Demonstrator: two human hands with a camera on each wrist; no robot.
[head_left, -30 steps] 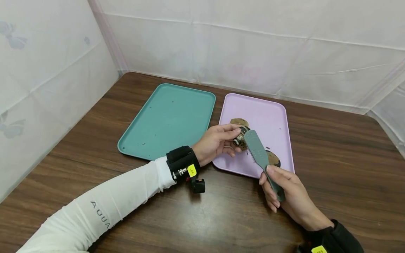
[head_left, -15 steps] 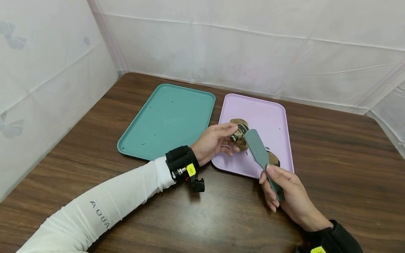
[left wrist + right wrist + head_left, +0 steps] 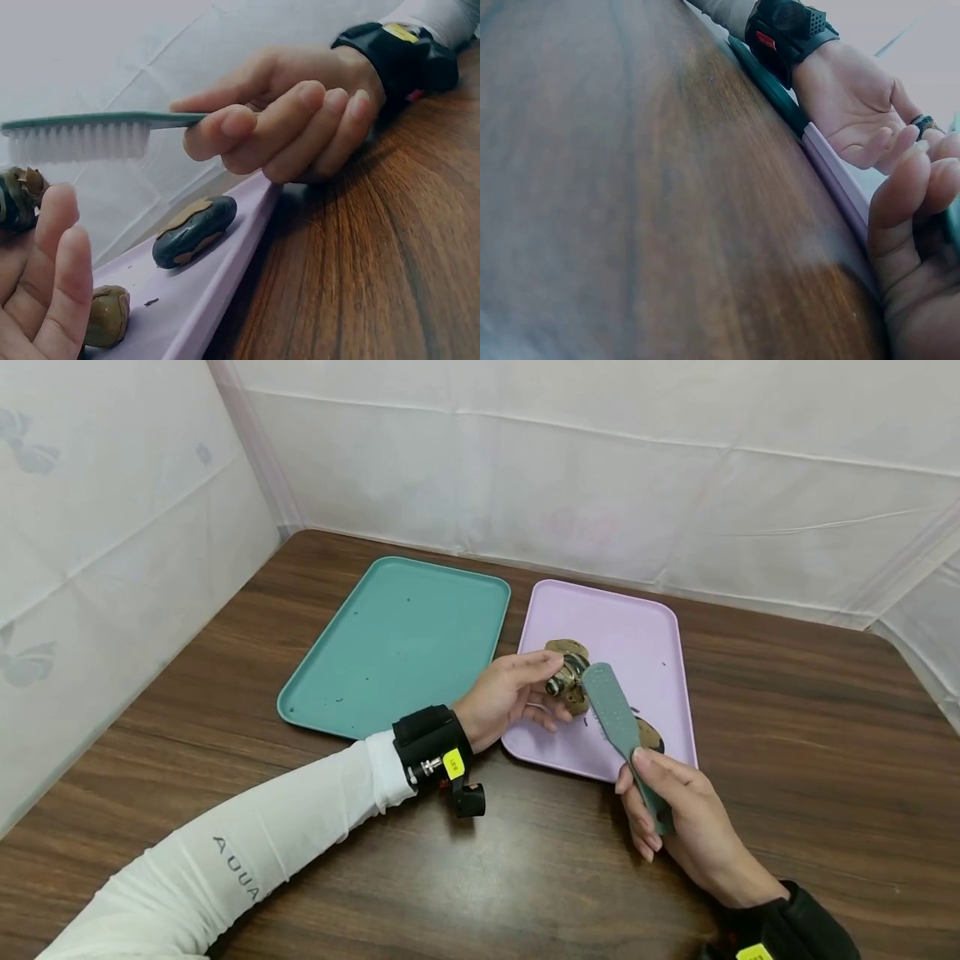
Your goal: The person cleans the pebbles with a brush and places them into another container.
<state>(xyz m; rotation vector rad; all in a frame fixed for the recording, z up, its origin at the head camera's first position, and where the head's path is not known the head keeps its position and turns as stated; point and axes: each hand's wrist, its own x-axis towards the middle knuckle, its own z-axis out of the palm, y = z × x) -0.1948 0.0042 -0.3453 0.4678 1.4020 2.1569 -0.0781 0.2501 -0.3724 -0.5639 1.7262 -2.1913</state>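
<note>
Over the lilac tray (image 3: 630, 627), my left hand (image 3: 510, 697) pinches a rounded, dark, shiny thing (image 3: 567, 675) with tan patches and a stubby ringed end. My right hand (image 3: 690, 814) grips a green brush (image 3: 611, 706) by its handle, thumb on top. In the left wrist view the brush's white bristles (image 3: 82, 142) point down, with the head's end right by the held thing (image 3: 15, 199). Beneath lie similar lumps: a dark oval one (image 3: 195, 231) with a tan band, and a brownish one (image 3: 109, 315) partly hidden by my left fingers.
A teal tray (image 3: 420, 635) with small dark crumbs lies left of the lilac one on the brown wooden table (image 3: 465, 893). More crumbs dot the lilac tray. Whitish sheeting (image 3: 570, 468) hangs behind the table and on its left side.
My left hand has tipped the dark thing slightly, so more of it shows. The brush head has shifted a little up and right, its end staying beside the thing.
</note>
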